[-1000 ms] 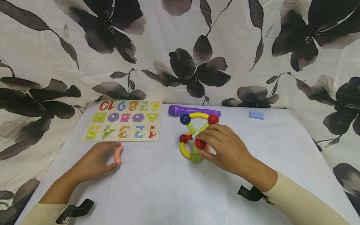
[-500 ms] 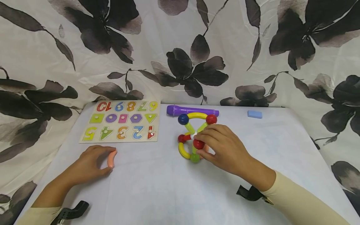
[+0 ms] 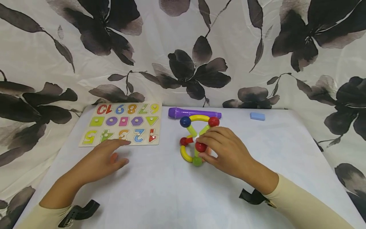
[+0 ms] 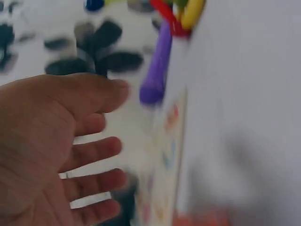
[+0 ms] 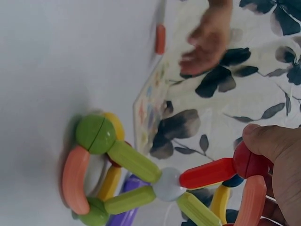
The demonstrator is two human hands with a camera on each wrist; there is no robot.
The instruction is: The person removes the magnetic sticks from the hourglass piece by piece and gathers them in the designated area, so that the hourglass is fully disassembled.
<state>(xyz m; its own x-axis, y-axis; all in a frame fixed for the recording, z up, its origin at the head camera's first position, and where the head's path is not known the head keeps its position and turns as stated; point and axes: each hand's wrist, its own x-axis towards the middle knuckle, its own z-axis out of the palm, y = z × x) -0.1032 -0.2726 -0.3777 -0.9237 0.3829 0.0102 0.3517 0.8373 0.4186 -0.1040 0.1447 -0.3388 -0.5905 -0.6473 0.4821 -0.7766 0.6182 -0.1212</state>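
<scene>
Right hand [image 3: 227,151] clamped on red ball [image 3: 200,146], left hand [image 3: 100,162] outspread near orange piece [image 5: 160,39].

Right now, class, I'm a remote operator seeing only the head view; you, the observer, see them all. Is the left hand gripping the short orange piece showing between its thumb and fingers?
Observer: No; the right wrist view shows a gap between the left hand and the short orange piece.
Operator: I count one glossy green ball on the multicoloured ball-and-stick figure. Is that all?
Observer: No; the right wrist picture has two: an upper green ball and a lower green ball.
Operator: What joins the glossy red ball, pinched by the right hand, to the round white hub?
Observer: A straight red stick, plain in the right wrist view.
</scene>
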